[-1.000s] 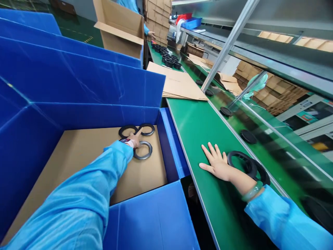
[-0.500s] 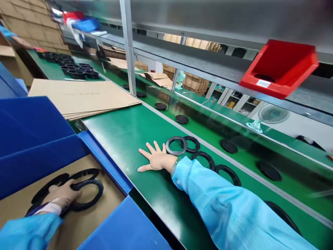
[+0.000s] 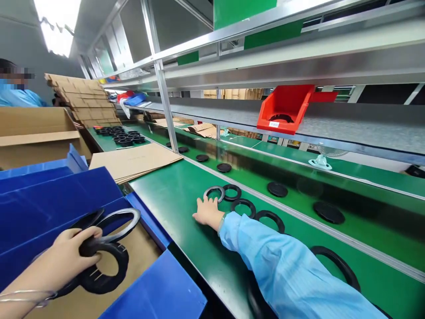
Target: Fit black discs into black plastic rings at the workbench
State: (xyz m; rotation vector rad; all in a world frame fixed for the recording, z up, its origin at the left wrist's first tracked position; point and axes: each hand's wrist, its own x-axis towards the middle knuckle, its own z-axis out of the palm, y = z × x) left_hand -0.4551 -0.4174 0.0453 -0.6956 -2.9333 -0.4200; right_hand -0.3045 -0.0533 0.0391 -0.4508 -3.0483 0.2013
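Single head view: looking forward and down along the green tabletop [image 3: 172,199], sitting close above it, facing the shelf rack [image 3: 299,66]

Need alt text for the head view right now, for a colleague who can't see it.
The left hand grips several black rings over a cardboard-lined blue bin, while the right hand rests on a green table touching one ring in a row. Flat cardboard sheets, a conveyor with black discs and a red bin lie beyond.
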